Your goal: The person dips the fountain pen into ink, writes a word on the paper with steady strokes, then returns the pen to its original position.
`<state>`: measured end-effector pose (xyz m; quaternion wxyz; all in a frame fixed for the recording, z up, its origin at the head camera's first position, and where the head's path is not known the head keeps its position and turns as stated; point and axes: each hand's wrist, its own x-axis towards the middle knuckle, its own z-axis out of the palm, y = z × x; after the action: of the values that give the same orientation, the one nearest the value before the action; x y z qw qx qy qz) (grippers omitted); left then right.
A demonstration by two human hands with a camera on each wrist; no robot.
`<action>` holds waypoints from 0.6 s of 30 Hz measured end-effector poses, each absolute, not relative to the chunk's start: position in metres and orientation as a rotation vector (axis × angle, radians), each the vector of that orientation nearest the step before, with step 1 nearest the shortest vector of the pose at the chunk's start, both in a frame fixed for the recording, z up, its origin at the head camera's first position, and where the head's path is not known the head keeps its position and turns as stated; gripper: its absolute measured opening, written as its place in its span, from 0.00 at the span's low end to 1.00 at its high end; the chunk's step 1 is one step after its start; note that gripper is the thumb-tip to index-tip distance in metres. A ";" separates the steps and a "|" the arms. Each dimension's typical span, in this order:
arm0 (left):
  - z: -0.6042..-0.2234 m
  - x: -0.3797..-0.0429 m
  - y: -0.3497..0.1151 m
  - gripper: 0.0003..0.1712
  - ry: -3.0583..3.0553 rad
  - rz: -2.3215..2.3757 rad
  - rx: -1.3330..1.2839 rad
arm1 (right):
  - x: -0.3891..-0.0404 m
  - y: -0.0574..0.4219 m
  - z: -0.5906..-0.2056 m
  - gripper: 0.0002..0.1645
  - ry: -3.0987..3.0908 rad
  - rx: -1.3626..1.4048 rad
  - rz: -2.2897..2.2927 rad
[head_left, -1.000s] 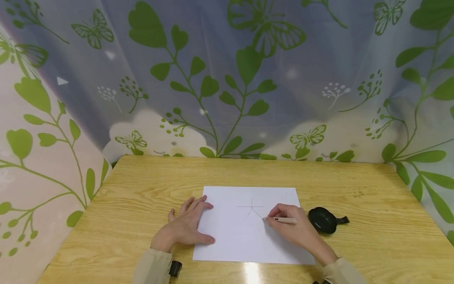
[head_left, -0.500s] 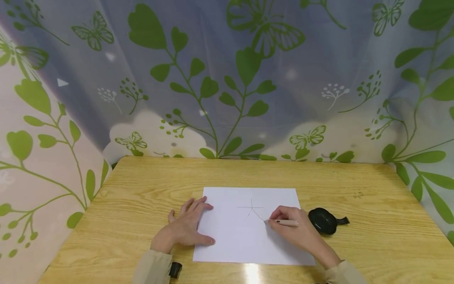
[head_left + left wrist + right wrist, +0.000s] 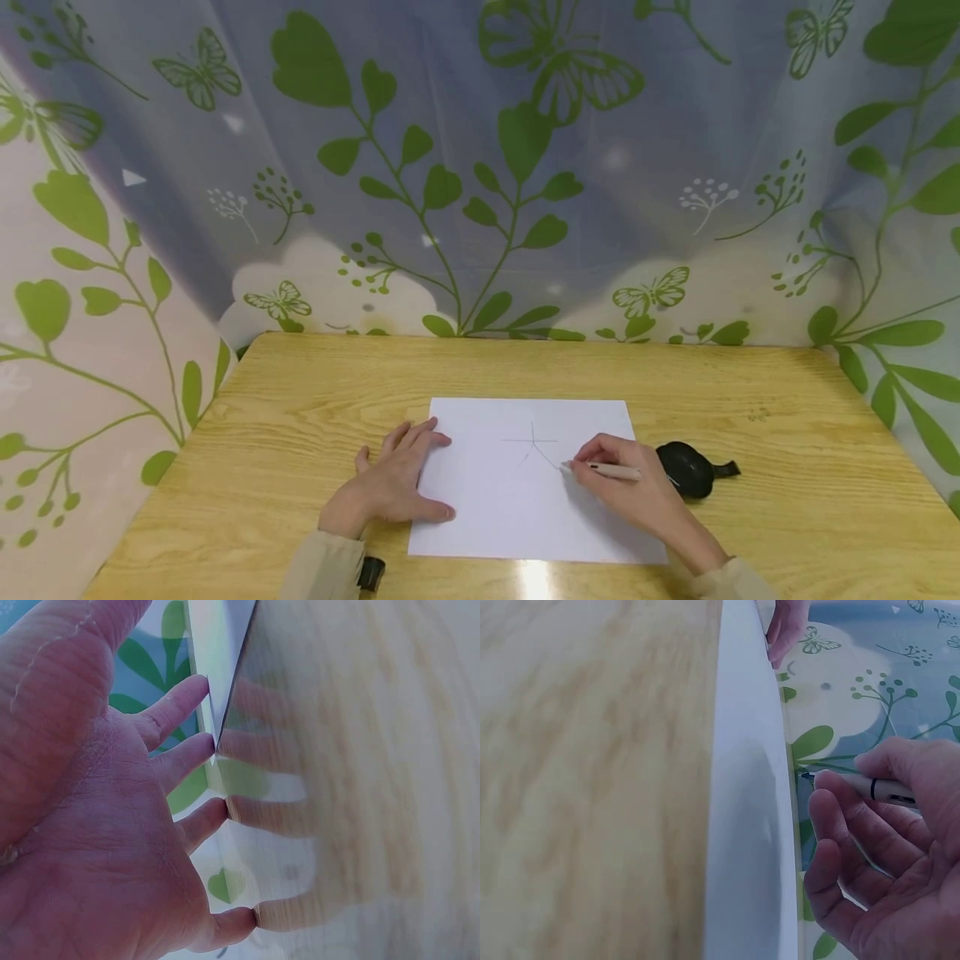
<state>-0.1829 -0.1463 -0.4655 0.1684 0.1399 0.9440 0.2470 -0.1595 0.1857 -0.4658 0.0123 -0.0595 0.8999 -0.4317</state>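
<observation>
My right hand (image 3: 626,483) pinches a pale-barrelled pen (image 3: 617,472) between thumb and fingers, its tip down at the sheet of white paper (image 3: 495,517). In the right wrist view the pen (image 3: 892,792) shows a dark tip and a dark ring. Thin lines (image 3: 517,440) on the paper form a cross with two strokes slanting down from its foot; the longer right one ends at the pen tip. My left hand (image 3: 393,482) lies spread over the paper's left edge, thumb and nearest fingertips on the sheet, other fingers on the table. The left wrist view shows its fingertips (image 3: 199,686) touching down.
A small black lobed dish with a short handle (image 3: 686,471) sits right of the paper, partly behind my right hand. Under everything is a wood-grain table (image 3: 322,375). A curtain (image 3: 465,167) printed with leaves and butterflies hangs behind it. A black strap piece (image 3: 371,573) shows by the left sleeve.
The right hand with the pen has shifted slightly right, and the pen's barrel has swung a little. The longer slanting stroke reaches slightly further down and right. The left hand stays put.
</observation>
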 end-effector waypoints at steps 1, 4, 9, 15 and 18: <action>-0.465 -0.183 -0.146 0.48 2.684 0.704 0.396 | -0.160 0.186 -0.465 0.03 2.802 -0.167 -1.351; -0.466 -0.182 -0.145 0.48 2.681 0.707 0.391 | -0.160 0.188 -0.462 0.02 2.802 -0.134 -1.337; -0.466 -0.182 -0.145 0.48 2.683 0.710 0.401 | -0.160 0.192 -0.459 0.02 2.805 -0.094 -1.311; -0.468 -0.183 -0.145 0.48 2.688 0.705 0.404 | -0.158 0.198 -0.457 0.03 2.820 -0.067 -1.325; -0.468 -0.183 -0.146 0.48 2.686 0.703 0.401 | -0.157 0.202 -0.454 0.04 2.822 -0.045 -1.325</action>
<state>-0.1826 -0.1455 -0.4679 0.1671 0.1410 0.9440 0.2470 -0.1567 0.2019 -0.4544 0.0117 -0.0143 0.9051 -0.4248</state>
